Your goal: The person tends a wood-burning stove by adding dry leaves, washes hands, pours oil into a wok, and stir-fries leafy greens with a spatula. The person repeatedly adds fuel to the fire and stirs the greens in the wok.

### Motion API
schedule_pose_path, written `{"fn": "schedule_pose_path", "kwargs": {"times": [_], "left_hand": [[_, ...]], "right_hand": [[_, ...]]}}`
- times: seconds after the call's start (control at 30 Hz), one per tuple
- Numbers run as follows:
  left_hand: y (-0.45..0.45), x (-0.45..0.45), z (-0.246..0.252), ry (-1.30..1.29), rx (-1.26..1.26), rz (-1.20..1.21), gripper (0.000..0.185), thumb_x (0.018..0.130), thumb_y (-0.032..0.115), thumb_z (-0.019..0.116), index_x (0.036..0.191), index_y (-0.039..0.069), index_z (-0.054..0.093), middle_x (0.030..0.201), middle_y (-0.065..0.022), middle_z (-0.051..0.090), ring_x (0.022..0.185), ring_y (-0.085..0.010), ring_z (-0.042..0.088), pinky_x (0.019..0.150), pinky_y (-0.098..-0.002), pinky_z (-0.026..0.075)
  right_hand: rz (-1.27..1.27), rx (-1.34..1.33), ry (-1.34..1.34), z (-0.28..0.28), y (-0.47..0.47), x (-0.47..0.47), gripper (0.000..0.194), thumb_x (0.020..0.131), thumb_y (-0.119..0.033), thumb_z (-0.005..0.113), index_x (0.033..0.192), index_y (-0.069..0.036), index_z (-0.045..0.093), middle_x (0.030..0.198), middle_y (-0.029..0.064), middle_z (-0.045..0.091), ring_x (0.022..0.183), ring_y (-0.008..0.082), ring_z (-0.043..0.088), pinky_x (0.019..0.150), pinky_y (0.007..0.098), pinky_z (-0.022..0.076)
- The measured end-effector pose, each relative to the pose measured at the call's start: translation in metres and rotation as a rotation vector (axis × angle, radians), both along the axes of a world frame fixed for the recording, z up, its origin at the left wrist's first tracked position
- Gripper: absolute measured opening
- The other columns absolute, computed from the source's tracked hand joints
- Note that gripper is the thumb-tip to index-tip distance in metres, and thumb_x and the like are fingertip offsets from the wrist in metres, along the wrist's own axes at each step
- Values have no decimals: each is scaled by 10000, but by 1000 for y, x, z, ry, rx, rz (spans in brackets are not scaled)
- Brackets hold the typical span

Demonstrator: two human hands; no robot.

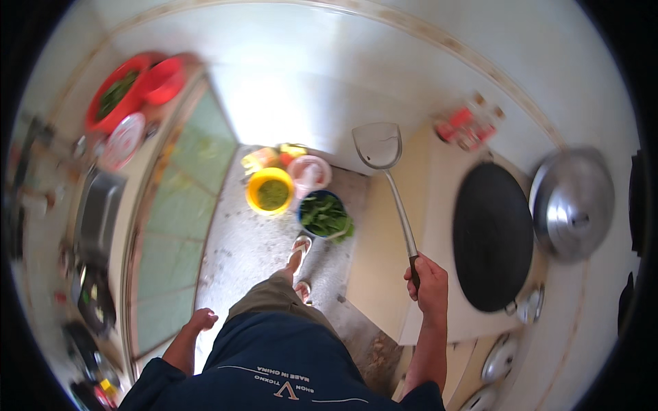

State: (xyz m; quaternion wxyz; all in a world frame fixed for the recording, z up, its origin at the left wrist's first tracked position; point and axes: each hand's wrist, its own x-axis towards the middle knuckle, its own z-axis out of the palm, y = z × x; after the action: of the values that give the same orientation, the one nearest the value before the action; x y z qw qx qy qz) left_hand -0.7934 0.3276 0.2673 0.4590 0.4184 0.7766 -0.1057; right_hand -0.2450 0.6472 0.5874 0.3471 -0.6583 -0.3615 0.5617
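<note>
My right hand (430, 283) is closed around the dark handle of a metal wok spatula (396, 190), its wide blade raised and pointing away from me. To the right of the hand, a large black wok (492, 236) sits in the pale counter (437, 205). Beyond it, a round steel lid (574, 205) leans on the wall. My left hand (204, 319) hangs low by my side, fingers curled; I cannot tell whether anything is in it. It touches no object that I can make out.
On the floor stand a yellow bucket (270, 191), a blue container of leafy greens (325, 215) and a pink basin (309, 175). A steel sink (97, 218) and red basins (163, 81) line the left counter. Bottles (470, 123) stand behind the wok.
</note>
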Motion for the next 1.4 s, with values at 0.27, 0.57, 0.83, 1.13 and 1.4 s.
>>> {"fn": "schedule_pose_path", "kwargs": {"times": [0.27, 0.57, 0.83, 1.13, 1.4], "left_hand": [[-200, 33, 14, 11, -32, 381, 419, 925, 415, 533, 961, 41, 718, 1005, -189, 715, 972, -372, 668, 883, -451, 517], [-330, 81, -49, -25, 100, 492, 456, 929, 455, 513, 1086, 80, 718, 1186, -202, 677, 1144, -384, 621, 987, -465, 494], [-410, 22, -72, 200, 300, 198, 212, 938, 233, 500, 916, 124, 681, 1027, -107, 702, 1011, -324, 668, 841, -449, 563], [-396, -7, -82, 299, 362, 523, 125, 868, 182, 558, 839, 103, 650, 892, -118, 667, 908, -332, 667, 735, -474, 565], [-340, 6, -46, 220, 222, 306, 173, 879, 201, 540, 885, 103, 682, 963, -130, 697, 979, -328, 670, 804, -460, 560]], "right_hand": [[572, 32, 144, 15, 18, -204, 360, 1008, -204, 526, 1264, 27, 630, 716, 61, 611, 442, 82, 472, 366, 241, 334], [999, -65, 220, 7, -30, -479, 257, 1009, -262, 558, 946, -22, 623, 694, 43, 597, 422, 83, 449, 358, 238, 321], [1114, 0, 134, -26, -93, -644, 254, 1014, -265, 569, 1105, -44, 654, 726, 53, 621, 425, 104, 462, 354, 248, 319], [1171, 111, 26, -32, -96, -708, 290, 1012, -248, 579, 1203, -42, 651, 728, 37, 618, 437, 83, 452, 385, 237, 361], [1248, 427, -14, -62, -50, -707, 332, 1006, -234, 595, 1232, 1, 653, 710, 0, 615, 641, 96, 564, 605, 263, 475]]}}
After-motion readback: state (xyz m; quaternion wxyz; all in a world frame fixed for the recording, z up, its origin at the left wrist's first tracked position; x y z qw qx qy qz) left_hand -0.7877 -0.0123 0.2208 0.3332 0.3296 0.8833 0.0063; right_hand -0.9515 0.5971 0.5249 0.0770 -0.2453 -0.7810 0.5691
